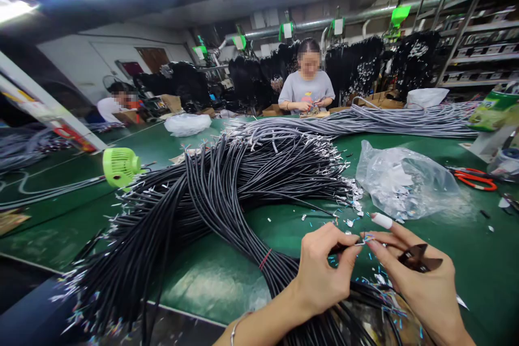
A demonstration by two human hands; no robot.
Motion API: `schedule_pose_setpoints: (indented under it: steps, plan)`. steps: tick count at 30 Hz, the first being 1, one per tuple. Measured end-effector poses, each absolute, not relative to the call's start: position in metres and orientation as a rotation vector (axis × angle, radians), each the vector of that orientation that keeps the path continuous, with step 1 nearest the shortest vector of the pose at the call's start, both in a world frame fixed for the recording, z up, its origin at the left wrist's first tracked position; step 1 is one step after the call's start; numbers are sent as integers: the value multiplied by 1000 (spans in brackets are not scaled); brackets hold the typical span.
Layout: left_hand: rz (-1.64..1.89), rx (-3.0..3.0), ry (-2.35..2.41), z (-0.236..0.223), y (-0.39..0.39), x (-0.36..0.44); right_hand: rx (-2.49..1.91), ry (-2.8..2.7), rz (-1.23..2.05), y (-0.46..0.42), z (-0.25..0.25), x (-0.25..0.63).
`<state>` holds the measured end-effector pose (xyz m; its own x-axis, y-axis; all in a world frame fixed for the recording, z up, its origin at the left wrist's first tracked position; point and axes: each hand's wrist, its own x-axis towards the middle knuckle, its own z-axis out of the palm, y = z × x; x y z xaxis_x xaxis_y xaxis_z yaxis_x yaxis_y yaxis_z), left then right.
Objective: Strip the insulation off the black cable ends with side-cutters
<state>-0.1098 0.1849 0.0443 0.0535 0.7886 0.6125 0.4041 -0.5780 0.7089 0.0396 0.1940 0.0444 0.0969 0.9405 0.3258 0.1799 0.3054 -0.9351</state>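
Note:
My left hand (324, 267) is closed in a pinch on a black cable near its stripped end. Fine coloured wires (368, 238) fan out of that end, and my right hand (421, 275) pinches them between thumb and fingertips. White tape wraps one finger of the right hand. A dark two-bladed cutter (419, 259) is tucked in the right palm, its handles hidden. Under both hands runs a bundle of black cables (279, 267), tied with a red band (265, 259). More cable ends with bared coloured wires (391, 303) lie below the right hand.
A large heap of black cables (227, 184) covers the green table (478, 275). Beyond it lie grey cables (397, 119). A plastic bag of scraps (405, 181), orange-handled scissors (476, 178) and a green fan (120, 167) stand around. A co-worker (308, 84) sits opposite.

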Motion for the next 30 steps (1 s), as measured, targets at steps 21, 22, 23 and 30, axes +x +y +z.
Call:
schedule_pose_setpoints:
  steps: [21, 22, 23, 30]
  plan:
    - [577, 2168, 1009, 45, 200, -128, -1198, -1360, 555, 212, 54, 53]
    - [529, 2204, 988, 45, 201, -129, -1199, -1376, 561, 213, 53, 53]
    - [478, 2223, 968, 45, 201, -129, -1199, -1391, 570, 213, 52, 53]
    - [582, 2197, 1301, 38, 201, -126, -1190, -1541, 614, 216, 48, 54]
